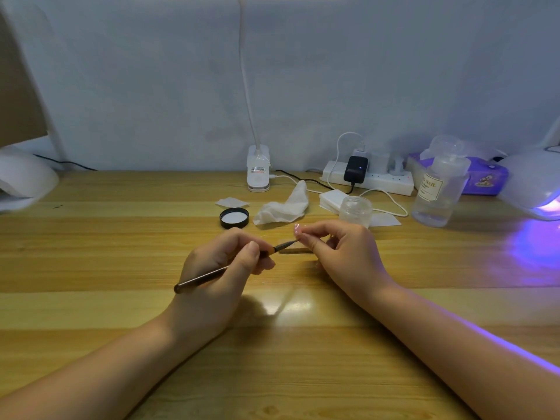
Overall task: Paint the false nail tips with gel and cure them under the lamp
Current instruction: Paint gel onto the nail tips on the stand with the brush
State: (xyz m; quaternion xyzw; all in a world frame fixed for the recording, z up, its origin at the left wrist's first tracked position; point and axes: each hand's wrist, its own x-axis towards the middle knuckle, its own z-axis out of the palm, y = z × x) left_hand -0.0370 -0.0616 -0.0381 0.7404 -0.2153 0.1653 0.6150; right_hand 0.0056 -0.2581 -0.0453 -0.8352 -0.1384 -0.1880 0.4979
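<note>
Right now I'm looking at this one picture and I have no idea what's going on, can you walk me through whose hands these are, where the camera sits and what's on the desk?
There is no machine here. The single picture comes from a camera worn on a person's head, looking down at their own two hands over a wooden desk.

The left hand holds a thin brush like a pen. The right hand pinches a small false nail tip, and the brush tip meets it.

Behind the hands lie a black jar lid, a crumpled white wipe, an open clear jar, a clear bottle and a power strip. At the far right a curing lamp glows purple.
</note>
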